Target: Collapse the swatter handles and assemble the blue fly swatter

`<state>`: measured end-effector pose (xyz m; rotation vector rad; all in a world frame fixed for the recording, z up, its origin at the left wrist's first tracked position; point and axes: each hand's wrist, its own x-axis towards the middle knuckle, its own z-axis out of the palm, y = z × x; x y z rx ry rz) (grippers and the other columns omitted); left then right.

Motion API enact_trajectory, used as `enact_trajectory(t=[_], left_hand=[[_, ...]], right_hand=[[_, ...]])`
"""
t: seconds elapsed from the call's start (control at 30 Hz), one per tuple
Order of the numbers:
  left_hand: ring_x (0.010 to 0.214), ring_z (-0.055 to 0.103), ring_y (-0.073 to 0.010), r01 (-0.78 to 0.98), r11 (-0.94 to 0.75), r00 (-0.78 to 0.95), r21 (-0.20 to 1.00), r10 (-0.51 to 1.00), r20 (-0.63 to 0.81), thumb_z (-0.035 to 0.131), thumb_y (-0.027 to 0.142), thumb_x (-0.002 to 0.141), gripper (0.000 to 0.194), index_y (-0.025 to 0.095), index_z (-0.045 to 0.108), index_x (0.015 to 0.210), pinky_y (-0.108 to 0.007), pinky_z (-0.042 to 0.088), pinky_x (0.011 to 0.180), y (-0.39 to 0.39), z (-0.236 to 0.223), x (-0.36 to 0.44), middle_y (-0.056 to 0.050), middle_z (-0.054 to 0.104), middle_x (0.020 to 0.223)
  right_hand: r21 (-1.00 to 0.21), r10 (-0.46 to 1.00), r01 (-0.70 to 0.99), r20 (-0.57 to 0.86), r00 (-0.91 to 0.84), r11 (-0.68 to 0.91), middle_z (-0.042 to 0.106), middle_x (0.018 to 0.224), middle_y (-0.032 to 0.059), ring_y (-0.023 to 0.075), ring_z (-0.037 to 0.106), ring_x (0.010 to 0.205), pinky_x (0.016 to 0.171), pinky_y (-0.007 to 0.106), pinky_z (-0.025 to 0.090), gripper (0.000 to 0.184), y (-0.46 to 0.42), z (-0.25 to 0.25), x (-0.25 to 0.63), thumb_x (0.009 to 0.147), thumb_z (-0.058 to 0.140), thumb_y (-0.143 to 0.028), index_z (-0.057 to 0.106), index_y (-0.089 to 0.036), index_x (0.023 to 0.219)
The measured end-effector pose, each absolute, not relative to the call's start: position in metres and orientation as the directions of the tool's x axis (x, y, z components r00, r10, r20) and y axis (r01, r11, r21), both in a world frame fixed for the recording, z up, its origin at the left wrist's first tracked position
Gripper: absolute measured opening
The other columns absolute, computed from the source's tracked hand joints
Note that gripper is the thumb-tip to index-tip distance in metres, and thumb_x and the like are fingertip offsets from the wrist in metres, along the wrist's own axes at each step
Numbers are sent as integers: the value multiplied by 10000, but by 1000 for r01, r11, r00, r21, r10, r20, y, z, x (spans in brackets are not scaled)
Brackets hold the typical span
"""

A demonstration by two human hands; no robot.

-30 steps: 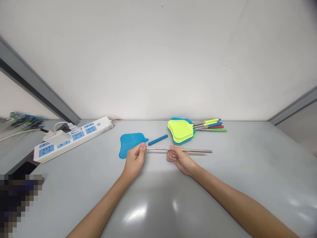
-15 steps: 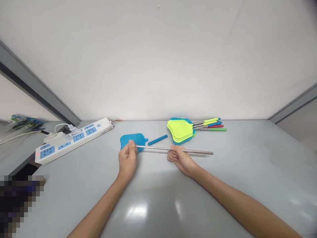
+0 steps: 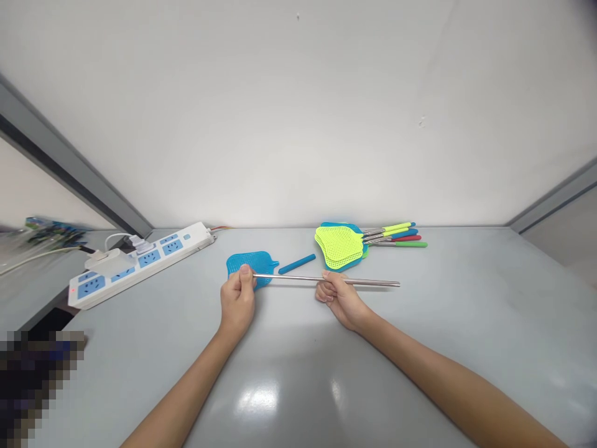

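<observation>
A thin metal telescopic rod (image 3: 291, 277) is held nearly level above the table between both hands. My left hand (image 3: 237, 300) pinches its thin left end, thumb on top. My right hand (image 3: 340, 298) is closed around the thicker section, whose end sticks out to the right. Behind my left hand lies a blue fly swatter head (image 3: 252, 264), partly covered by that hand. A loose blue handle grip (image 3: 297, 264) rests on the table just right of it, beyond the rod.
Several fly swatters (image 3: 340, 244) with yellow, blue and green parts lie stacked at the back, their handles pointing right. A white power strip (image 3: 140, 264) with plugs stands at the left. A pale wall (image 3: 298, 124) closes off the back of the grey table (image 3: 443, 311).
My left hand has shifted slightly left with the rod's thin end. The right hand stays almost in place, and the rod's right end sits a touch higher.
</observation>
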<state>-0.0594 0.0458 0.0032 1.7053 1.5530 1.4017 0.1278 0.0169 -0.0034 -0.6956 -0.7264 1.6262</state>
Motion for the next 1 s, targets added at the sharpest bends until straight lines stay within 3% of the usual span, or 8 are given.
enact_trajectory(t=[0.23, 0.47, 1.0], left_hand=[[457, 322, -89, 359, -275, -106, 892, 937, 332, 270, 401, 827, 386, 181, 332, 516, -218, 282, 458, 44, 2, -57, 41, 323, 479], [451, 326, -91, 409, -232, -68, 883, 957, 283, 269, 405, 828, 387, 179, 353, 526, -218, 279, 460, 46, 0, -59, 40, 338, 476], [468, 337, -92, 420, -182, -97, 889, 965, 243, 275, 397, 830, 377, 176, 362, 538, -212, 279, 466, 46, 2, -59, 34, 356, 488]], right_hand=[[-725, 982, -666, -81, -172, -177, 171, 400, -69, 79, 227, 400, 477, 265, 206, 411, 18, -5, 129, 767, 436, -246, 231, -190, 415], [-636, 974, -738, -128, -189, -226, 178, 393, -65, 86, 244, 391, 476, 265, 213, 386, 20, -7, 127, 762, 405, -255, 246, -190, 416], [-701, 974, -676, -161, -160, -227, 169, 407, -67, 87, 250, 405, 485, 265, 249, 403, 19, -4, 125, 739, 442, -302, 227, -193, 417]])
